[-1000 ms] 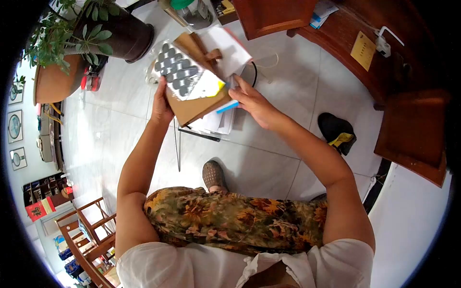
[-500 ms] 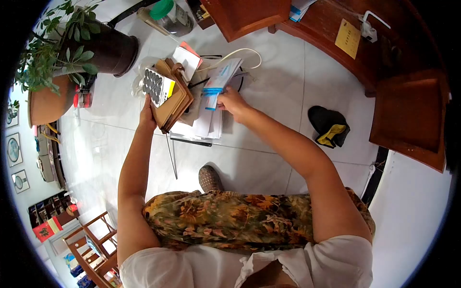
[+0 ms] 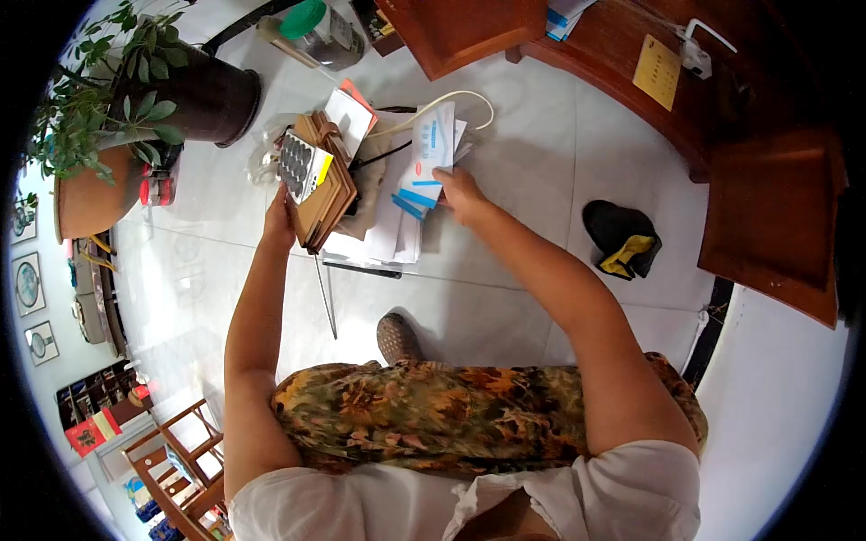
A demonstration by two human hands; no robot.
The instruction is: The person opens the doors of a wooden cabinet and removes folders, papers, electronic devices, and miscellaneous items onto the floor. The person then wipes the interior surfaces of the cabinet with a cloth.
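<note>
My left hand (image 3: 280, 219) is closed on the near-left edge of a brown notebook (image 3: 323, 200) with a leather-like cover and strap. A white-and-yellow sheet of black round pads (image 3: 299, 166) lies on top of it. My right hand (image 3: 458, 193) grips white-and-blue paper packets (image 3: 431, 149), tilted upright, with the thumb on their face. Beneath and between the hands lie white papers (image 3: 390, 236) and a beige cloth-like piece (image 3: 364, 209). A white card with an orange edge (image 3: 348, 115) stands behind the notebook.
A pale cable (image 3: 469, 94) loops behind the packets. A thin rod (image 3: 326, 298) lies on the tiled floor near my shoe (image 3: 398, 338). To the right are a black-and-yellow item (image 3: 622, 237) and an open cabinet door (image 3: 767, 225). A potted plant (image 3: 203, 95) and green-lidded jar (image 3: 325, 38) stand beyond.
My right hand has moved slightly right, turning the packets so their printed face shows more and the blue ends fan apart. My left hand still holds the notebook in nearly the same place.
</note>
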